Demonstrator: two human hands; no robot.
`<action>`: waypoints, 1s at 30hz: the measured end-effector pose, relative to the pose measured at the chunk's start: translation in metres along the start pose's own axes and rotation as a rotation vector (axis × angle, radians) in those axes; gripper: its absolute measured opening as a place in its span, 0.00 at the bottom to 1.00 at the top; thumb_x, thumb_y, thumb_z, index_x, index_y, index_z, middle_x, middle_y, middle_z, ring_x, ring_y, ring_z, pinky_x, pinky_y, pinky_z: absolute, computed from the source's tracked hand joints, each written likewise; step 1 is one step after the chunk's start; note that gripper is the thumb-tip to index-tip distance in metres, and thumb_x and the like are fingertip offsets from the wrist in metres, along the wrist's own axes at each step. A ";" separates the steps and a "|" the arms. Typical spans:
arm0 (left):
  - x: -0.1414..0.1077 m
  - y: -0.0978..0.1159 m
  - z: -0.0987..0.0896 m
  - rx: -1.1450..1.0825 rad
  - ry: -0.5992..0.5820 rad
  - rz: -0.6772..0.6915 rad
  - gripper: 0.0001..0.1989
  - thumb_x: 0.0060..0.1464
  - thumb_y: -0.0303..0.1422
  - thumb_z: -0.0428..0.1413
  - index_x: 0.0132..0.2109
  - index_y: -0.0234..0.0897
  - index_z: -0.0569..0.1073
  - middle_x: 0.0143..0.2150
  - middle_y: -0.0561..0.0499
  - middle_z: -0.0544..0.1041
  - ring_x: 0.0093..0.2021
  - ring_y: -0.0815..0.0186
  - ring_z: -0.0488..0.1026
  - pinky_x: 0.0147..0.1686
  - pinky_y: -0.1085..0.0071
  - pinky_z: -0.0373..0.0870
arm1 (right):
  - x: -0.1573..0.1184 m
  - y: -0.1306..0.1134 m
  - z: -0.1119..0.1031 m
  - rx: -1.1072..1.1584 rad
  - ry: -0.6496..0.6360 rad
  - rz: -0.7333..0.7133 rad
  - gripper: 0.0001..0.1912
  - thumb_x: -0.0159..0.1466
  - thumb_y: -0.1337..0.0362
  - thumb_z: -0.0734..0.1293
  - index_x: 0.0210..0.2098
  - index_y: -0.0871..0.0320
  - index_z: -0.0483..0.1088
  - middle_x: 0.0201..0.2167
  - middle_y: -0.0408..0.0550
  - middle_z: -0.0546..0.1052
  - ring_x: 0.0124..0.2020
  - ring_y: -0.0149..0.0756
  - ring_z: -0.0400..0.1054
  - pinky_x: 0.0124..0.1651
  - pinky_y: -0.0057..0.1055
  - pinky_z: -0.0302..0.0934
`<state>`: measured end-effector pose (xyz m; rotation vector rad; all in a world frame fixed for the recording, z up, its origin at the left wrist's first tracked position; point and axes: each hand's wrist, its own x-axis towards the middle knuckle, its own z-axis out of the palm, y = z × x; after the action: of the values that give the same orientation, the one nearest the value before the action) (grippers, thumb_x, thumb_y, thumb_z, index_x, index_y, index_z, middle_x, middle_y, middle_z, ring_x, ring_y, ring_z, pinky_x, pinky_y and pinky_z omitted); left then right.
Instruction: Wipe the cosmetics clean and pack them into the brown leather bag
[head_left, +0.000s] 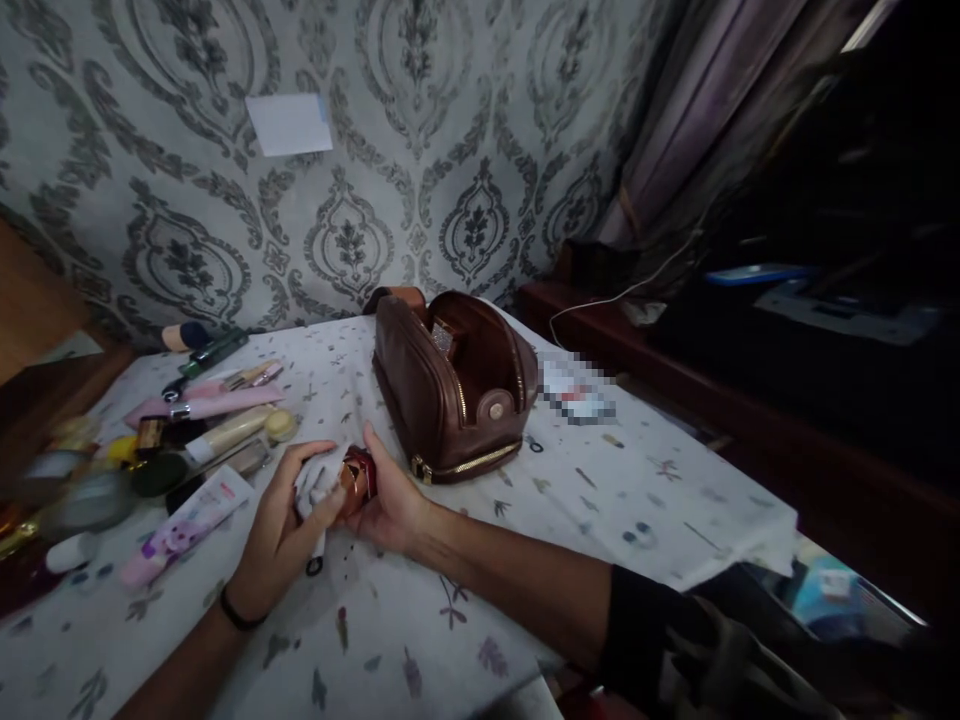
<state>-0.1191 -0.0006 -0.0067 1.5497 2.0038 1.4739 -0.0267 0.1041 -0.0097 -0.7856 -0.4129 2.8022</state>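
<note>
My left fingers grip a white cloth (318, 481); my right hand (397, 508) cups a small brown-red container (357, 474) against it, near the bag (410, 375). The cloth should be soft, the container stiff, perhaps slippery; I'd hold its sides.

Remotely, I am counting one left hand (281, 530), one right hand (391, 508), one white-and-copper bundle (354, 480), one brown bag (412, 375), one purple-printed tube (187, 525), one white card (291, 124); bottles (86, 505) are overlapping uncountably.
</note>
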 end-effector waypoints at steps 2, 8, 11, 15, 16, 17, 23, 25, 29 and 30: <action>0.001 -0.003 0.002 0.058 -0.046 0.048 0.28 0.52 0.47 0.61 0.56 0.39 0.67 0.51 0.46 0.73 0.50 0.54 0.72 0.51 0.59 0.70 | 0.000 0.000 -0.001 0.006 0.004 -0.005 0.33 0.68 0.39 0.54 0.26 0.59 0.70 0.17 0.43 0.71 0.18 0.31 0.65 0.26 0.27 0.66; 0.003 -0.009 0.005 0.254 -0.040 0.134 0.36 0.44 0.45 0.67 0.57 0.38 0.64 0.54 0.43 0.72 0.55 0.51 0.71 0.54 0.55 0.69 | 0.003 0.004 -0.006 -0.094 -0.051 -0.059 0.33 0.65 0.36 0.57 0.25 0.60 0.70 0.20 0.46 0.74 0.24 0.34 0.71 0.34 0.30 0.68; 0.002 -0.008 0.005 0.307 -0.020 0.167 0.31 0.47 0.39 0.65 0.56 0.39 0.64 0.53 0.43 0.73 0.54 0.53 0.72 0.53 0.57 0.70 | 0.005 0.007 -0.008 -0.121 -0.055 -0.132 0.30 0.66 0.39 0.59 0.27 0.59 0.69 0.19 0.43 0.74 0.22 0.32 0.69 0.32 0.29 0.67; 0.001 -0.005 0.004 0.344 0.009 0.237 0.28 0.48 0.34 0.64 0.56 0.40 0.65 0.51 0.45 0.74 0.52 0.55 0.73 0.51 0.59 0.71 | 0.003 0.009 -0.006 -0.165 -0.089 -0.187 0.30 0.66 0.39 0.60 0.24 0.59 0.66 0.16 0.41 0.71 0.16 0.29 0.64 0.25 0.26 0.62; 0.001 -0.005 0.004 0.350 0.014 0.261 0.28 0.49 0.33 0.64 0.56 0.40 0.65 0.51 0.45 0.74 0.52 0.55 0.73 0.51 0.58 0.71 | 0.002 0.008 -0.005 -0.181 -0.094 -0.194 0.30 0.66 0.39 0.59 0.23 0.59 0.66 0.16 0.41 0.71 0.15 0.29 0.63 0.23 0.25 0.61; 0.001 -0.004 0.003 0.356 0.014 0.290 0.27 0.50 0.33 0.63 0.56 0.40 0.65 0.51 0.45 0.74 0.52 0.55 0.73 0.52 0.58 0.71 | 0.001 0.008 -0.004 -0.196 -0.094 -0.202 0.31 0.66 0.39 0.59 0.22 0.59 0.66 0.15 0.41 0.71 0.15 0.28 0.63 0.21 0.25 0.59; 0.004 0.001 -0.001 0.403 -0.003 0.565 0.21 0.59 0.36 0.60 0.57 0.39 0.65 0.52 0.41 0.75 0.53 0.55 0.72 0.52 0.56 0.71 | 0.001 0.009 -0.007 -0.234 -0.058 -0.221 0.31 0.61 0.36 0.63 0.22 0.59 0.65 0.13 0.39 0.68 0.14 0.27 0.61 0.18 0.23 0.55; 0.004 0.002 -0.002 0.442 -0.005 0.641 0.20 0.60 0.35 0.59 0.57 0.38 0.66 0.52 0.40 0.75 0.53 0.55 0.71 0.53 0.56 0.71 | 0.000 0.009 -0.008 -0.205 -0.060 -0.229 0.29 0.60 0.37 0.65 0.25 0.59 0.67 0.16 0.39 0.70 0.16 0.26 0.62 0.19 0.22 0.55; 0.004 0.004 -0.002 0.504 -0.030 0.737 0.18 0.61 0.31 0.58 0.57 0.38 0.67 0.52 0.41 0.76 0.56 0.54 0.70 0.55 0.55 0.71 | -0.003 0.007 -0.004 -0.164 -0.116 -0.161 0.27 0.61 0.39 0.65 0.28 0.60 0.69 0.20 0.41 0.72 0.20 0.27 0.64 0.20 0.23 0.56; 0.004 0.003 -0.001 0.505 -0.033 0.744 0.18 0.61 0.30 0.57 0.57 0.38 0.68 0.52 0.42 0.76 0.57 0.54 0.70 0.55 0.55 0.71 | -0.004 0.006 -0.003 -0.156 -0.125 -0.141 0.27 0.62 0.39 0.65 0.28 0.60 0.69 0.20 0.41 0.72 0.20 0.28 0.64 0.20 0.23 0.56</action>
<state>-0.1196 0.0014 -0.0020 2.7240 1.9705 1.1379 -0.0227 0.0978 -0.0127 -0.5865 -0.6876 2.7195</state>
